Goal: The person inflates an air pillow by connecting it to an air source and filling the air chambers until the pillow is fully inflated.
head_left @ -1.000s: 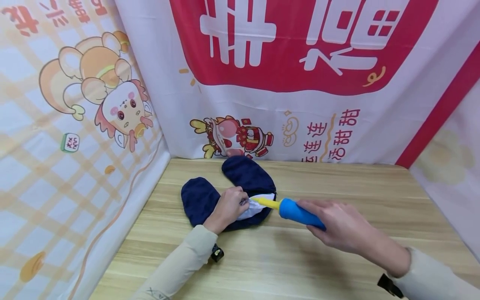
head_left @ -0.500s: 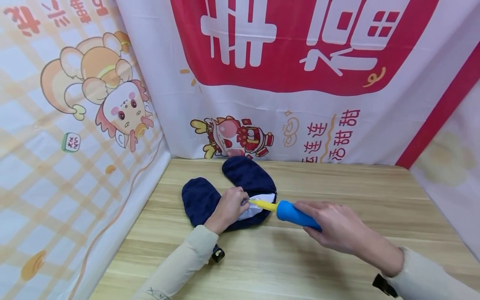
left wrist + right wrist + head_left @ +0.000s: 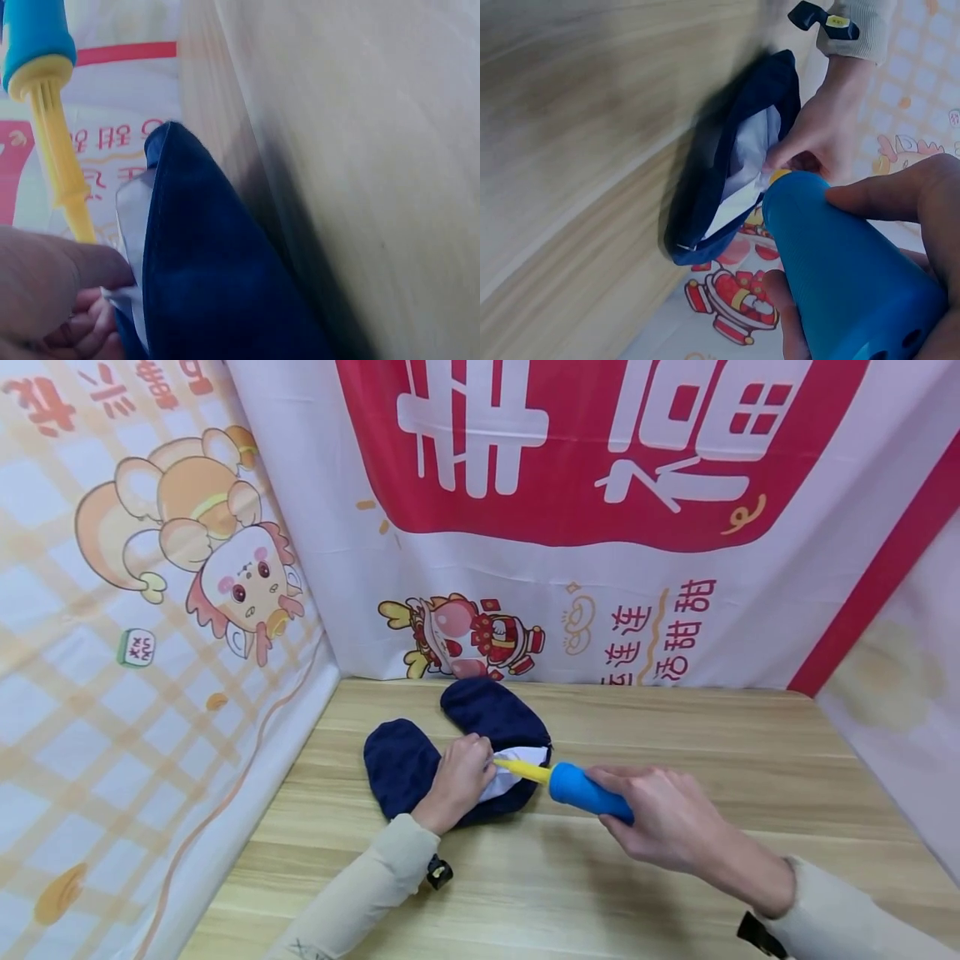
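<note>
On the wood-grained counter (image 3: 712, 735), toward its far left, lies a U-shaped neck pillow (image 3: 501, 714) in soft navy cloth, two rounded lobes pointing away from the person, its opening showing a smooth white lining (image 3: 739, 161). At that opening the left grip (image 3: 459, 772) pinches a bit of pale material. The right grip (image 3: 667, 814) is wrapped round a hand pump (image 3: 588, 793), a blue plastic cylinder whose tapered yellow nozzle (image 3: 523, 769) meets the left fingers; whether its tip is inserted in anything is hidden. The left wrist view alone brings out the nozzle's ribs and steps, and a stitched seam along the pillow's edge. Only the right wrist view looks into the gaping lining and shows dark round holes in the pump's end. Cream sleeves (image 3: 367, 868) cover both forearms. Behind hangs a white printed cloth (image 3: 585, 560) with a large red patch; orange-checked cloth (image 3: 150, 710) stands at left.
</note>
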The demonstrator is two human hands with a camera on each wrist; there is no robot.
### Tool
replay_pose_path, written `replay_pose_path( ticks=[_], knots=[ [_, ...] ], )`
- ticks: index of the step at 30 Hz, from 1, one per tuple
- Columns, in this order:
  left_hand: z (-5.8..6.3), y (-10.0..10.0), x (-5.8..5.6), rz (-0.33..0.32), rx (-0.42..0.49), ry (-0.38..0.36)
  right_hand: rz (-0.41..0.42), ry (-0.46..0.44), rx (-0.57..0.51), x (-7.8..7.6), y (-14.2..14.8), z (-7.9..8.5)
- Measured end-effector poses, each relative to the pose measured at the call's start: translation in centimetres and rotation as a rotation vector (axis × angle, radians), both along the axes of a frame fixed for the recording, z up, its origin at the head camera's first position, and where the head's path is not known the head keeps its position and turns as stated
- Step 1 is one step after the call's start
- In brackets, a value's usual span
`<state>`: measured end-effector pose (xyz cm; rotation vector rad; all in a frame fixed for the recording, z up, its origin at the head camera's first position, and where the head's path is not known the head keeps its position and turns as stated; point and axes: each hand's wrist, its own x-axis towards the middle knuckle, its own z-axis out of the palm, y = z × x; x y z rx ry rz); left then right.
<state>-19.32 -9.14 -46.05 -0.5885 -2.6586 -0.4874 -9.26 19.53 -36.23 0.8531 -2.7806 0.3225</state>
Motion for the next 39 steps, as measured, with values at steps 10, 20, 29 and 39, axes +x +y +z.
replay_pose_path(
  ticks=[10,20,29,39],
  knots=[
    [-0.1,1.2,0.7,0.088,-0.027,0.035,-0.054,-0.025,-0.017,1.1,-1.4,-0.1],
    [-0.8,0.5,0.2,-0.038,0.020,-0.038,-0.104,-0.231,-0.128,0.9,-1.0,0.7],
    [-0.8,-1.1,-0.9,-0.188,0.044,-0.080,-0.024,-0.165,-0.068,1.2,1.2,0.6],
    [-0.9,-1.1,-0.3,-0.167,0.074,0.029,-0.025,-0.029,-0.019,1.6,0.9,-1.0]
  ],
)
